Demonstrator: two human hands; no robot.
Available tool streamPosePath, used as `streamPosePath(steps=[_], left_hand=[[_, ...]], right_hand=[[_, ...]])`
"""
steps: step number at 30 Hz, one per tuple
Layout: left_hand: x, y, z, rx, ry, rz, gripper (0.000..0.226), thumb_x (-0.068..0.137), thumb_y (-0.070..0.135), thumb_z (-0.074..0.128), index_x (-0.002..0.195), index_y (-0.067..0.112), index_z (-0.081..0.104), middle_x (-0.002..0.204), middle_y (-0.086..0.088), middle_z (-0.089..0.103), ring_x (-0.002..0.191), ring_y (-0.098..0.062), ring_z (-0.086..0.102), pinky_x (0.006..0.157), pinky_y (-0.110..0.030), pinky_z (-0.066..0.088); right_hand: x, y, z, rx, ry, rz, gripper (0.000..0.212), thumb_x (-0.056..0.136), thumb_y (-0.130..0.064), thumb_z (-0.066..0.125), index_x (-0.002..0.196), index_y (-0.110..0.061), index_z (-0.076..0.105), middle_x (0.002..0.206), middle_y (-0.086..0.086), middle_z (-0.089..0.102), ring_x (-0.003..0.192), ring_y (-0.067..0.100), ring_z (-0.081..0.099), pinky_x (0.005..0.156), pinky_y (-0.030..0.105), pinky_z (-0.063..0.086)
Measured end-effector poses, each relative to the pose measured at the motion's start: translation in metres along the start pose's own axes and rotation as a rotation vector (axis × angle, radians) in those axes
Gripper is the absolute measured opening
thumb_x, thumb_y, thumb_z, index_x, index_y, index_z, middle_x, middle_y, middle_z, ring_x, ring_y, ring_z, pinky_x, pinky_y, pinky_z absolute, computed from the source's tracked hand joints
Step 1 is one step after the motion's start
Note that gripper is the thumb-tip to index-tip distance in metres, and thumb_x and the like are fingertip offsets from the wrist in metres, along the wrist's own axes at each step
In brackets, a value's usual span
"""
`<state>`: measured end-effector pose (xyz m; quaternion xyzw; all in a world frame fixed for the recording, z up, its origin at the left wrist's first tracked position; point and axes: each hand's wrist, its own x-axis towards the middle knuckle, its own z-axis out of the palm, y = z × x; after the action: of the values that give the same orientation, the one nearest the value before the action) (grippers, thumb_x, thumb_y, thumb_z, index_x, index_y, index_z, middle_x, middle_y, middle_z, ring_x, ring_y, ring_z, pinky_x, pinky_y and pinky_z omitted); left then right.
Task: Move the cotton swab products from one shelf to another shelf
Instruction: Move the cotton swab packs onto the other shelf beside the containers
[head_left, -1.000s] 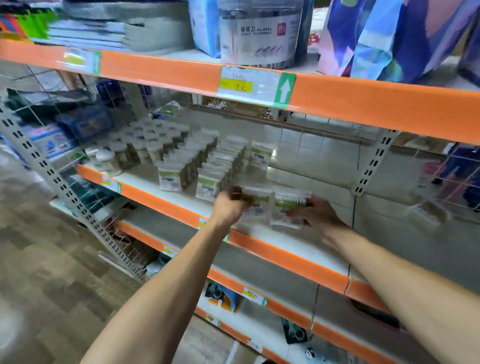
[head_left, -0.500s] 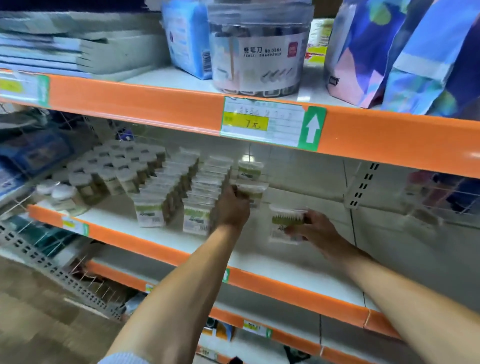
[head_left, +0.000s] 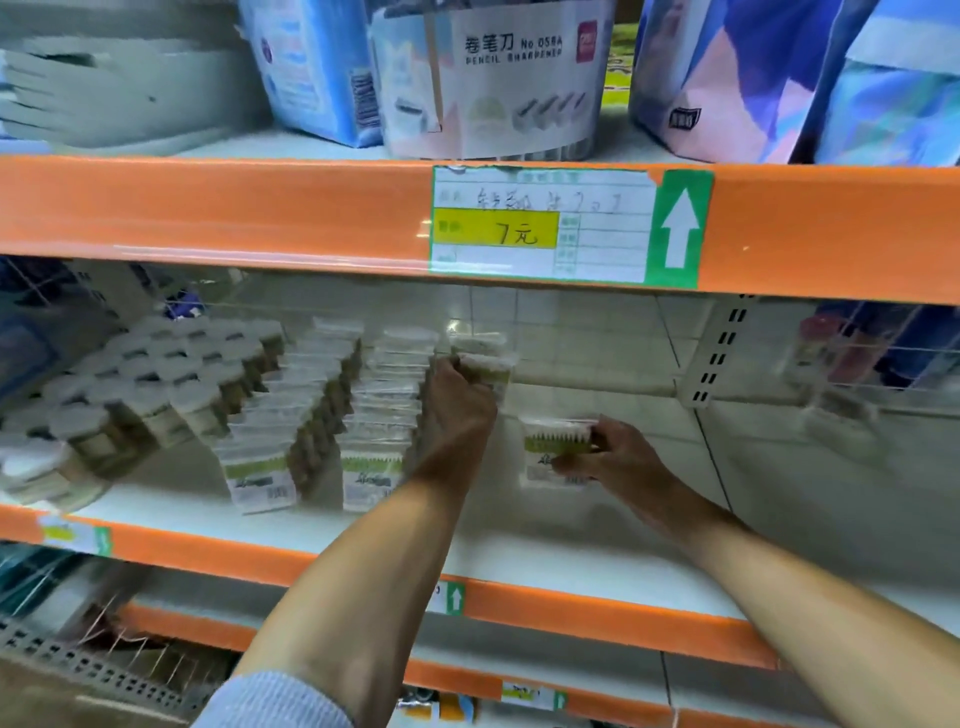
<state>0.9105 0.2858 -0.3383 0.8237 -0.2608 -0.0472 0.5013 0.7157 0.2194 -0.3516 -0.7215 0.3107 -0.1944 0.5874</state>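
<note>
Holding two clear plastic cotton swab packs with green label bands, one per hand, we work at the white middle shelf with the orange front edge (head_left: 519, 566). Our left hand (head_left: 457, 410) curls round one clear swab pack (head_left: 488, 366), pressing it against the back of a third row, just ahead of one more pack (head_left: 478, 343) deeper in. Our right hand (head_left: 618, 457) pinches the second clear swab pack (head_left: 553, 452), upright, white swab tips showing above the green band, barcode sticker low down; it stands apart, right of the left grip. Left of that grip: two full rows of the same flat packs (head_left: 260, 467), count blurred. Further left, a cluster of round white-lidded swab tubs (head_left: 171, 374), too many to count. Above the grips: one price tag (head_left: 545, 226), one pencil sharpener tub (head_left: 498, 78).
</note>
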Motion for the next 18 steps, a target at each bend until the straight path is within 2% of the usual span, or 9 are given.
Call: streamPosePath(steps=[2,4,6,8,10,14,18], left_hand=[[0.008,0.0,0.005,-0.01,0.024,-0.06,0.018,0.086,0.03,0.062,0.074,0.032,0.049,0.08,0.011,0.063,0.076,-0.014,0.064,0.07,-0.029,0.053],[0.015,0.0,0.011,-0.049,0.024,-0.094,0.02,0.084,0.028,0.064,0.076,0.032,0.046,0.081,0.01,0.06,0.083,-0.02,0.064,0.078,-0.035,0.055],[0.02,-0.002,0.017,-0.094,0.03,-0.141,0.02,0.079,0.026,0.067,0.084,0.031,0.048,0.086,0.006,0.061,0.088,-0.023,0.062,0.087,-0.04,0.054],[0.025,-0.003,0.022,-0.15,0.056,-0.186,0.024,0.079,0.017,0.068,0.097,0.021,0.053,0.1,-0.006,0.064,0.097,-0.027,0.061,0.095,-0.042,0.051],[0.028,-0.004,0.027,-0.197,0.053,-0.216,0.029,0.08,0.011,0.069,0.105,0.012,0.054,0.107,-0.011,0.063,0.101,-0.028,0.06,0.098,-0.043,0.049],[0.029,-0.007,0.03,-0.217,0.057,-0.216,0.032,0.083,0.014,0.068,0.112,0.01,0.052,0.109,-0.012,0.062,0.103,-0.027,0.058,0.1,-0.04,0.046],[0.028,-0.005,0.034,-0.281,0.053,-0.213,0.038,0.083,0.008,0.068,0.116,0.007,0.049,0.112,-0.015,0.06,0.105,-0.028,0.057,0.1,-0.04,0.048]], right_hand=[[0.001,0.002,0.001,0.011,0.004,0.011,0.044,0.078,-0.007,0.078,0.118,-0.017,0.064,0.107,0.0,0.073,0.098,0.012,0.07,0.083,0.029,0.058],[0.002,0.004,0.003,0.007,0.002,0.015,0.044,0.078,-0.008,0.079,0.118,-0.018,0.064,0.107,0.0,0.073,0.098,0.013,0.07,0.087,0.032,0.058],[0.003,0.005,0.003,-0.014,0.014,0.006,0.043,0.076,-0.006,0.08,0.116,-0.016,0.065,0.105,0.002,0.073,0.097,0.013,0.071,0.086,0.033,0.059],[0.003,0.005,0.003,-0.014,0.015,0.003,0.043,0.076,-0.004,0.08,0.116,-0.014,0.065,0.105,0.003,0.073,0.096,0.014,0.071,0.083,0.031,0.059],[0.004,0.007,0.003,-0.013,0.006,0.003,0.043,0.077,-0.004,0.079,0.117,-0.013,0.064,0.105,0.003,0.073,0.096,0.014,0.071,0.083,0.031,0.059],[0.003,0.01,0.003,-0.042,0.003,0.0,0.042,0.079,-0.008,0.078,0.117,-0.016,0.063,0.104,0.001,0.073,0.094,0.01,0.071,0.077,0.025,0.058],[0.004,0.011,0.002,-0.047,0.005,0.003,0.041,0.078,-0.008,0.079,0.115,-0.015,0.064,0.105,0.002,0.073,0.095,0.013,0.071,0.083,0.032,0.06]])
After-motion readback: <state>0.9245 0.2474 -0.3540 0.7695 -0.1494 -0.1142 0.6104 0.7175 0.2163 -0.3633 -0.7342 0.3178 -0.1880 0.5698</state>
